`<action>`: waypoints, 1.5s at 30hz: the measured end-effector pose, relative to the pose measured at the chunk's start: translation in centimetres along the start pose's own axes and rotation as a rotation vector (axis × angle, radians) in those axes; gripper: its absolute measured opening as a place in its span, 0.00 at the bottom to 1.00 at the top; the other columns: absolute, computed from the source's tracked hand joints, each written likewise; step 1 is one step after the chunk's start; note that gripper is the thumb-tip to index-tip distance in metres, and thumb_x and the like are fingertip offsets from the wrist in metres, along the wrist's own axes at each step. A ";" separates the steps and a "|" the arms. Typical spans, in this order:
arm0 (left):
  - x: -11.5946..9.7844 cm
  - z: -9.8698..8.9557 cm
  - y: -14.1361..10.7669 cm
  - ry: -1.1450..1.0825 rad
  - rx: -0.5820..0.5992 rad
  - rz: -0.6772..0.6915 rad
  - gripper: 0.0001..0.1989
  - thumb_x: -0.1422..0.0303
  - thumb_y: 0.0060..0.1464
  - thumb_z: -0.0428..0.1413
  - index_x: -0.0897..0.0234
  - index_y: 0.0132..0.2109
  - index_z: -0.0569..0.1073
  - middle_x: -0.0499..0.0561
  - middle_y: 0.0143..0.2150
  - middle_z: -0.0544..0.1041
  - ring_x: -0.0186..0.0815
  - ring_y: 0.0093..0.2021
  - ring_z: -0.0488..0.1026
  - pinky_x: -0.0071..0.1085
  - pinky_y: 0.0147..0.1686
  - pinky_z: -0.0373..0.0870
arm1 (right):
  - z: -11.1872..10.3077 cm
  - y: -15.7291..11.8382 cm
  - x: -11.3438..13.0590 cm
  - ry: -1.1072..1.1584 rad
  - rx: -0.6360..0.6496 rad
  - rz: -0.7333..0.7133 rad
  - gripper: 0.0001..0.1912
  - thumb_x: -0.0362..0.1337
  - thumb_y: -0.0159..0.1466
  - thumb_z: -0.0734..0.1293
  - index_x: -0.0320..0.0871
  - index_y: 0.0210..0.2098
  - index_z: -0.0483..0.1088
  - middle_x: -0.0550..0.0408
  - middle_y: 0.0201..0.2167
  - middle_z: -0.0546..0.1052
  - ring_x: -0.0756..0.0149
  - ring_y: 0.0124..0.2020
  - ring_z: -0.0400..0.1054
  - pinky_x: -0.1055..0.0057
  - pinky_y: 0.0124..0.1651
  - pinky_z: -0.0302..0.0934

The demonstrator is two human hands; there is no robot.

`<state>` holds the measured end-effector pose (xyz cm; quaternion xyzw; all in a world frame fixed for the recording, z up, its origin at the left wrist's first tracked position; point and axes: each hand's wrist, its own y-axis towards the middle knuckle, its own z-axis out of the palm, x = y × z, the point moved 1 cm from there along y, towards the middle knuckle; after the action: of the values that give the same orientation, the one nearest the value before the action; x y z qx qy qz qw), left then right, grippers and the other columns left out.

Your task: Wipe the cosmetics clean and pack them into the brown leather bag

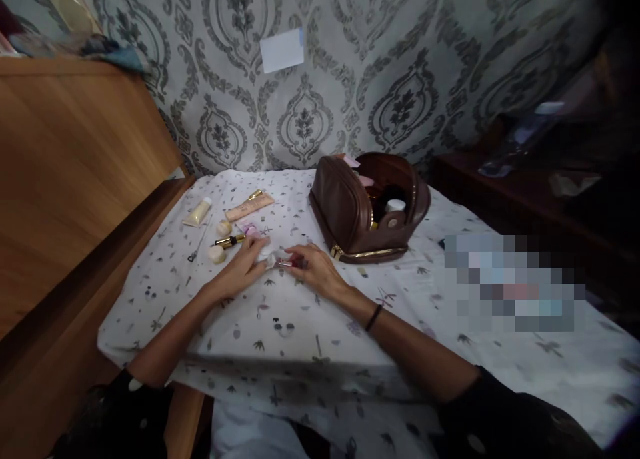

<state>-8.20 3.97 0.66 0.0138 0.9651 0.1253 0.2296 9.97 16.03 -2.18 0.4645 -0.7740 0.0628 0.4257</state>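
Observation:
My right hand (315, 267) is closed on a small dark-red cosmetic tube (286, 263) with a silvery band, lying sideways just above the cloth. Its left end meets a small whitish, crumpled-looking piece (271, 259), which my left hand (243, 267) pinches between thumb and fingers. What that piece is made of does not show clearly. Close to my left hand lie a black-and-gold tube (229, 241), two small cream-coloured round jars (217, 253) and a pink-and-purple packet (249, 228).
Behind my hands stands an open brown leather cosmetic bag (345, 202) with items inside. A peach tube (247, 207) and a cream tube (199, 212) lie at the back left. Wooden furniture (75, 132) borders the left; a clear bottle (520, 139) is at right.

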 end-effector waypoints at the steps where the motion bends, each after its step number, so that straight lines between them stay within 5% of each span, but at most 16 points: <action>1: -0.1 0.0 -0.1 -0.005 -0.031 0.000 0.24 0.67 0.64 0.47 0.64 0.65 0.59 0.58 0.54 0.65 0.43 0.58 0.64 0.42 0.60 0.62 | 0.0 0.0 0.0 0.013 0.005 0.004 0.21 0.32 0.58 0.71 0.41 0.52 0.72 0.53 0.34 0.78 0.62 0.40 0.67 0.66 0.46 0.60; 6: -2.9 1.1 0.0 -0.037 -0.159 0.114 0.18 0.71 0.64 0.46 0.64 0.60 0.63 0.57 0.52 0.69 0.41 0.55 0.67 0.39 0.57 0.65 | 0.2 -0.1 -0.2 0.105 0.023 0.034 0.40 0.30 0.55 0.71 0.40 0.65 0.55 0.56 0.35 0.76 0.65 0.36 0.68 0.68 0.45 0.61; 10: -5.2 2.9 0.8 0.038 -0.049 0.290 0.15 0.74 0.65 0.44 0.64 0.53 0.70 0.57 0.49 0.73 0.42 0.51 0.68 0.40 0.54 0.68 | 0.2 -0.3 -0.2 0.097 0.031 0.014 0.49 0.27 0.52 0.70 0.42 0.69 0.46 0.58 0.36 0.74 0.65 0.36 0.67 0.70 0.43 0.60; 15: -4.9 2.9 0.8 0.173 -0.029 0.271 0.16 0.79 0.62 0.44 0.65 0.51 0.72 0.56 0.46 0.74 0.42 0.47 0.68 0.40 0.50 0.70 | 0.4 -0.3 -0.3 0.139 0.015 0.017 0.52 0.28 0.51 0.73 0.41 0.69 0.45 0.61 0.32 0.71 0.66 0.34 0.66 0.70 0.41 0.60; 21: -1.1 0.6 -1.3 0.249 -0.064 0.149 0.18 0.81 0.58 0.46 0.64 0.48 0.75 0.56 0.43 0.75 0.42 0.46 0.69 0.42 0.48 0.71 | 0.4 -0.4 -0.2 0.187 0.032 -0.015 0.42 0.26 0.53 0.73 0.46 0.64 0.57 0.62 0.30 0.72 0.68 0.33 0.67 0.71 0.41 0.61; 27: 1.1 0.3 -3.0 0.243 -0.124 0.084 0.19 0.80 0.59 0.46 0.63 0.50 0.76 0.56 0.44 0.76 0.43 0.48 0.71 0.45 0.51 0.71 | -0.1 -0.5 0.2 0.081 0.059 -0.060 0.17 0.27 0.56 0.72 0.43 0.46 0.74 0.56 0.31 0.74 0.66 0.35 0.68 0.71 0.40 0.60; 30: 0.9 0.6 -3.5 0.276 -0.099 0.116 0.19 0.78 0.61 0.45 0.63 0.54 0.73 0.58 0.49 0.74 0.44 0.51 0.70 0.46 0.53 0.70 | -0.4 -0.6 0.4 0.013 0.067 -0.091 0.09 0.30 0.60 0.70 0.41 0.40 0.76 0.54 0.31 0.74 0.65 0.35 0.67 0.70 0.40 0.59; 35: 0.8 0.8 -4.3 0.312 -0.049 0.107 0.20 0.67 0.65 0.48 0.65 0.61 0.68 0.62 0.60 0.66 0.47 0.60 0.65 0.47 0.59 0.67 | -0.4 -0.7 0.0 -0.006 0.069 -0.151 0.12 0.29 0.60 0.69 0.41 0.43 0.77 0.52 0.38 0.72 0.70 0.33 0.66 0.72 0.38 0.60; 40: 0.5 0.5 -3.7 0.275 -0.126 0.070 0.15 0.71 0.65 0.46 0.63 0.49 0.76 0.57 0.49 0.73 0.42 0.50 0.72 0.42 0.51 0.72 | -0.3 -0.7 -0.2 0.009 0.032 -0.142 0.13 0.27 0.57 0.70 0.40 0.42 0.74 0.55 0.34 0.70 0.69 0.33 0.66 0.73 0.36 0.59; 45: -2.9 0.0 -2.1 0.169 -0.268 0.079 0.09 0.72 0.63 0.50 0.63 0.48 0.72 0.53 0.43 0.75 0.39 0.45 0.73 0.37 0.46 0.73 | -0.3 -0.7 0.1 0.055 0.003 -0.096 0.05 0.27 0.57 0.70 0.39 0.33 0.71 0.57 0.29 0.69 0.70 0.30 0.65 0.74 0.34 0.57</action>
<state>-5.55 1.68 1.40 0.0106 0.9543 0.2624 0.1424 10.70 15.70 -2.14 0.5000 -0.7387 0.0560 0.4485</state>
